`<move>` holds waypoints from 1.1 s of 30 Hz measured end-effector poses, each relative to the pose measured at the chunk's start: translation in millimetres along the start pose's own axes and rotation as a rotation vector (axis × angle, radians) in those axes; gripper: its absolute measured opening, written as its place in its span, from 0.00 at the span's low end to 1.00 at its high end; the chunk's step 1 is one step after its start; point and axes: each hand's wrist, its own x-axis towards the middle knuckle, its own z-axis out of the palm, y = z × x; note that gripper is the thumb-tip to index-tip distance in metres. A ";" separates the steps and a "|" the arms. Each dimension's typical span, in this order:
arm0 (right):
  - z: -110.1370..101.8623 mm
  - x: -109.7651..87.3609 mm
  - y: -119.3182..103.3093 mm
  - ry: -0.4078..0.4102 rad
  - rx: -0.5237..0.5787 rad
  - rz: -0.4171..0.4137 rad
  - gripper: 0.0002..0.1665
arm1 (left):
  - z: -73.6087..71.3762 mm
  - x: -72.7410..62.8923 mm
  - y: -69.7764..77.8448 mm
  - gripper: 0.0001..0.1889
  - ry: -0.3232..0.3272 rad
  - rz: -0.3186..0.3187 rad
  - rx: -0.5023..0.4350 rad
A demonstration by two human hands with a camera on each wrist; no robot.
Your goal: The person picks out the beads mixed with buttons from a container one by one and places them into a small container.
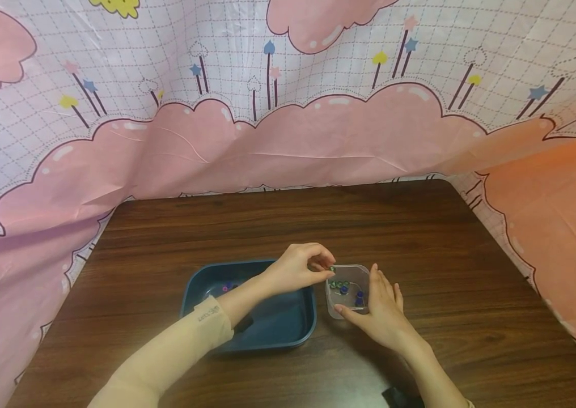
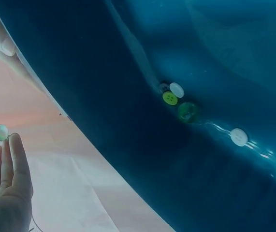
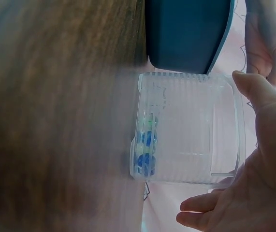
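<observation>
My left hand (image 1: 300,265) pinches a small green glass marble (image 2: 2,132) between thumb and fingertips, just above the back left rim of a clear plastic box (image 3: 186,130). Inside that box lie several green marbles (image 1: 339,284) and small blue pieces (image 1: 359,298), whose exact kind is too small to tell. My right hand (image 1: 384,311) holds the box, thumb at its near rim and fingers along its right side. Left of the box stands a dark blue basin (image 1: 283,320), partly hidden by my left forearm.
In the basin lie a yellow-green button (image 2: 170,98), white buttons (image 2: 239,137) and a green glass piece (image 2: 187,112). Pink and purple bits (image 1: 225,288) show near its back left. A brown wooden table (image 1: 461,317) carries everything, with a patterned curtain (image 1: 288,141) behind.
</observation>
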 end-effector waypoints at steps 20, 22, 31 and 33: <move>-1.2 0.4 0.0 -0.004 0.004 -0.003 0.73 | 16.1 17.4 -1.8 0.12 -0.035 0.007 0.014; -1.1 0.3 0.0 -0.003 0.002 0.000 0.73 | 18.5 18.6 -2.0 0.12 -0.046 0.011 0.023; -1.2 -0.8 0.5 -0.019 0.018 -0.002 0.73 | 27.1 22.0 -2.6 0.11 -0.085 -0.013 0.030; -1.2 -0.7 0.6 -0.021 0.017 -0.001 0.73 | 29.0 22.6 -3.4 0.11 -0.088 -0.017 0.040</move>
